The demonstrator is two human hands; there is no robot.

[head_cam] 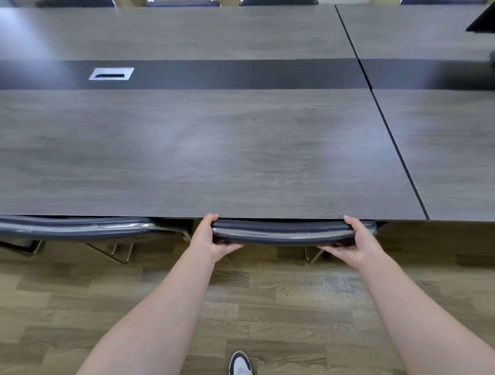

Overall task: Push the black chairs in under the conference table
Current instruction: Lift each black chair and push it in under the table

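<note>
A black chair (292, 232) stands right in front of me, its curved backrest top touching the near edge of the grey wood-grain conference table (203, 150). Its seat is hidden under the tabletop. My left hand (211, 238) grips the left end of the backrest, thumb on top. My right hand (356, 241) grips the right end the same way. A second black chair (77, 227) sits to the left, its backrest also against the table edge.
A silver cable hatch (111, 74) lies in the table's dark middle strip. A second table section (450, 139) adjoins on the right. Several chair backs (182, 3) line the far side. Chrome chair legs (120, 251) stand on the wood floor, with my shoe (240, 364) below.
</note>
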